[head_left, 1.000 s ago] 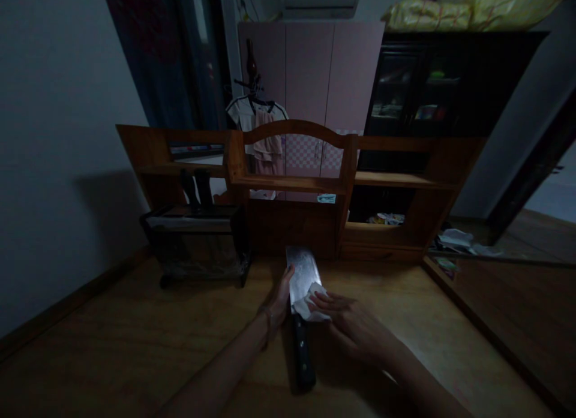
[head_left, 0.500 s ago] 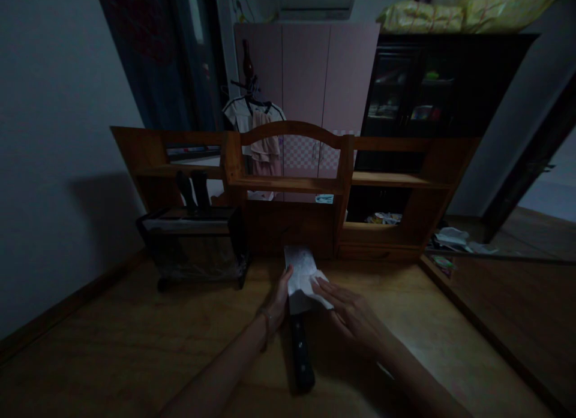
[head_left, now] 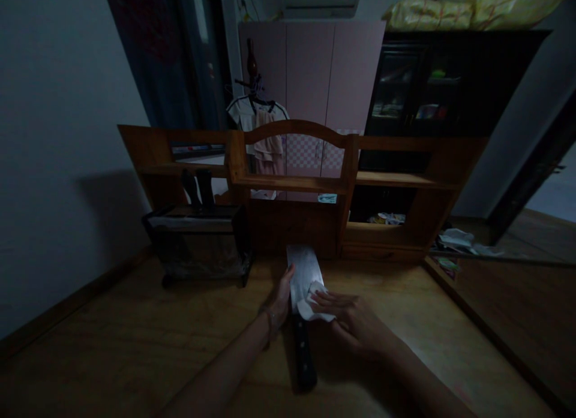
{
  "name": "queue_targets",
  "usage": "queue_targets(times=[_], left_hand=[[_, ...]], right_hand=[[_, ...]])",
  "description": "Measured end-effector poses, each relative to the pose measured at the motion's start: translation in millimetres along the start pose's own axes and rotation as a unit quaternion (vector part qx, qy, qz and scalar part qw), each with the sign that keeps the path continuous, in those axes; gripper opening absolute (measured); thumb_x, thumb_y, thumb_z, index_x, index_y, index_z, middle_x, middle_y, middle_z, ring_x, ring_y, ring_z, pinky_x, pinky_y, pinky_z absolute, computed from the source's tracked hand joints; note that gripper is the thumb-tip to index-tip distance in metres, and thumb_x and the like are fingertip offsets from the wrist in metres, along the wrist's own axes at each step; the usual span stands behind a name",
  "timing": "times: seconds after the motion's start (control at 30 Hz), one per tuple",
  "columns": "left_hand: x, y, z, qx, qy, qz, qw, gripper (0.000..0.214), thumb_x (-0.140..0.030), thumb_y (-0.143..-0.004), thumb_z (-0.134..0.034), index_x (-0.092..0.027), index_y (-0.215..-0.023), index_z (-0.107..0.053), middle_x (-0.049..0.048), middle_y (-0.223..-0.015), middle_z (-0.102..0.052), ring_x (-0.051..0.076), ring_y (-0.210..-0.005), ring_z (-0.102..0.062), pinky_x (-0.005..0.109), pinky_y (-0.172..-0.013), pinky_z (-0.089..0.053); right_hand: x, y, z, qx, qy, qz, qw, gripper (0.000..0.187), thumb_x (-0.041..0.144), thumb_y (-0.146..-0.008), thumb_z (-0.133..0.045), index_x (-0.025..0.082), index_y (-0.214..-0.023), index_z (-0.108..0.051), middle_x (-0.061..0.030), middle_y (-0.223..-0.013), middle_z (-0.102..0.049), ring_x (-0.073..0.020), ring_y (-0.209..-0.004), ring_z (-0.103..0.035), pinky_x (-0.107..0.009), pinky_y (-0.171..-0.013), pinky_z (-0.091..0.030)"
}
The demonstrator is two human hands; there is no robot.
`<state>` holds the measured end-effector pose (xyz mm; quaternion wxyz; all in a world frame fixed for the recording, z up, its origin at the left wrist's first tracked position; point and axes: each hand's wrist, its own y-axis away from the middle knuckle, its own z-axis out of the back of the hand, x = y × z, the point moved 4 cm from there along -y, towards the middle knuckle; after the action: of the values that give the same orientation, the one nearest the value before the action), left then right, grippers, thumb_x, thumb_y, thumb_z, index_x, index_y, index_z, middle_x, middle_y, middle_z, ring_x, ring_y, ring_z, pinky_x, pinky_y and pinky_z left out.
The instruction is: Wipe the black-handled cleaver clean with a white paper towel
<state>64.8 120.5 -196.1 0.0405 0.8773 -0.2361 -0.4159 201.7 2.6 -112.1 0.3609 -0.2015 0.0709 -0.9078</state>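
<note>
A cleaver (head_left: pixel 304 267) with a broad metal blade and a black riveted handle points away from me above the wooden tabletop (head_left: pixel 189 346). My left hand (head_left: pixel 279 295) is closed on the blade's left edge, thumb on the upper face; its other fingers are hidden beneath. With fingers laid together, my right hand (head_left: pixel 348 316) presses a white tissue (head_left: pixel 315 310) against the lower right of the blade, near the handle. Nobody's hand is on the handle.
A knife block (head_left: pixel 198 241) holding black-handled knives stands at the left. Behind the blade rises a wooden shelf unit (head_left: pixel 292 184). White wall (head_left: pixel 54 136) borders the left side. Papers (head_left: pixel 459 241) lie beyond the table's right edge.
My right hand has slid the tissue down the blade toward the handle, uncovering more of the metal. My left hand keeps its hold. The whole view has shifted slightly.
</note>
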Motion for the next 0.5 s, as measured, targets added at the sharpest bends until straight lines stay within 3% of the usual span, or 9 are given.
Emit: queue_targets(times=[0.1, 0.2, 0.27, 0.4, 0.5], left_hand=[[-2.2, 4.4, -3.9, -0.005, -0.005, -0.004, 1.0, 0.057, -0.057, -0.086, -0.056, -0.009, -0.117, -0.062, 0.0166, -0.101, -0.071, 0.03, -0.09, -0.07, 0.038, -0.083, -0.053], [-3.2, 7.1, -6.3, -0.019, -0.016, -0.002, 1.0, 0.056, -0.056, -0.086, -0.057, -0.009, -0.117, -0.062, 0.0161, -0.1, -0.071, 0.029, -0.083, -0.07, 0.037, -0.076, -0.054], [-4.0, 8.0, -6.9, -0.028, -0.015, -0.007, 0.999, 0.054, -0.053, -0.086, -0.058, -0.011, -0.118, -0.062, 0.0143, -0.1, -0.072, 0.027, -0.08, -0.071, 0.035, -0.074, -0.055], [-3.6, 6.0, -6.3, -0.015, 0.0, -0.017, 1.0, 0.049, -0.05, -0.087, -0.059, -0.011, -0.116, -0.063, 0.013, -0.099, -0.072, 0.024, -0.079, -0.07, 0.033, -0.076, -0.054], [0.8, 1.1, -3.5, 0.006, 0.013, 0.001, 1.0, 0.051, -0.053, -0.086, -0.059, -0.008, -0.11, -0.065, 0.0131, -0.089, -0.073, 0.024, -0.074, -0.07, 0.032, -0.073, -0.054]], right_hand=[[-6.3, 3.3, 1.4, -0.015, 0.012, -0.013, 1.0, 0.051, 0.017, -0.085, -0.046, 0.025, -0.134, -0.054, -0.002, -0.14, -0.052, -0.0196, -0.128, -0.051, -0.038, -0.11, -0.041], [-21.0, 8.2, 1.2, -0.048, 0.044, -0.08, 0.995, 0.039, 0.02, -0.091, -0.041, 0.021, -0.121, -0.065, -0.0065, -0.127, -0.063, -0.0228, -0.11, -0.065, -0.038, -0.096, -0.053], [-29.0, 10.7, 2.2, -0.085, 0.064, -0.111, 0.988, 0.039, 0.022, -0.096, -0.035, 0.02, -0.121, -0.065, -0.0088, -0.127, -0.063, -0.0241, -0.109, -0.066, -0.04, -0.093, -0.055], [-21.9, 5.8, 0.5, -0.116, 0.054, -0.076, 0.989, 0.047, 0.025, -0.1, -0.031, 0.022, -0.146, -0.038, -0.0049, -0.152, -0.034, -0.0212, -0.138, -0.037, -0.042, -0.113, -0.037], [-2.9, -4.9, -10.0, -0.052, 0.033, -0.046, 0.997, 0.05, 0.025, -0.101, -0.03, 0.024, -0.151, -0.025, -0.0008, -0.156, -0.024, -0.0172, -0.144, -0.024, -0.04, -0.119, -0.026]])
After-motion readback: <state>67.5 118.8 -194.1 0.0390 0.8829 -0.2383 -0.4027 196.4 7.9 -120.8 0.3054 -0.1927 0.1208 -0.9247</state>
